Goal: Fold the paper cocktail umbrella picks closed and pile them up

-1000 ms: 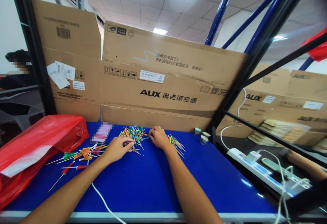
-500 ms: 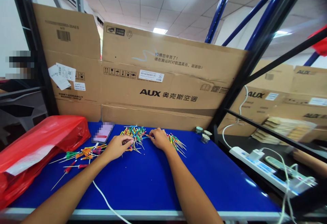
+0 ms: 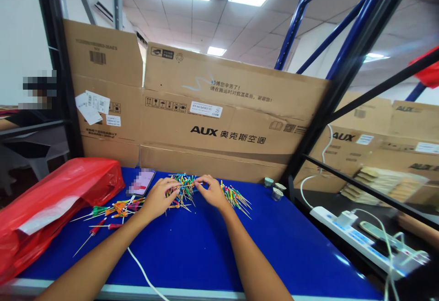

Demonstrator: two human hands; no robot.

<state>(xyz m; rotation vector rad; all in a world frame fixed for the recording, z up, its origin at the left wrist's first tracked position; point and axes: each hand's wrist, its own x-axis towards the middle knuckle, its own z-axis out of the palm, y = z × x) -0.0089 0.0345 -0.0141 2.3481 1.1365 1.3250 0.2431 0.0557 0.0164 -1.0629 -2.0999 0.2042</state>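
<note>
Head view looks down on a left hand (image 3: 158, 198) and a right hand (image 3: 213, 193) working at either side of a loose heap of coloured picks (image 3: 181, 190) on a blue workbench (image 3: 192, 257). Both hands are half closed, with fingers curled and tips lowered into the heap, nearly meeting above it. The left seems to pinch a few picks against its thumb and the right to hold one or two at its fingertips, though how firm either hold is cannot be told at this size. A tidier bunch of picks (image 3: 236, 198) lies just beyond the right hand, probably kept there, within easy reach, as a separate group. Larger flagged picks (image 3: 115, 209) lie spread out left of the left hand, near a red plastic bag (image 3: 51, 196) slumped at the bench end, perhaps put there to hold them. A phone (image 3: 141, 182) with a blurred screen sits behind them, and a white cable (image 3: 140, 273) trails across the bench toward the person
</note>
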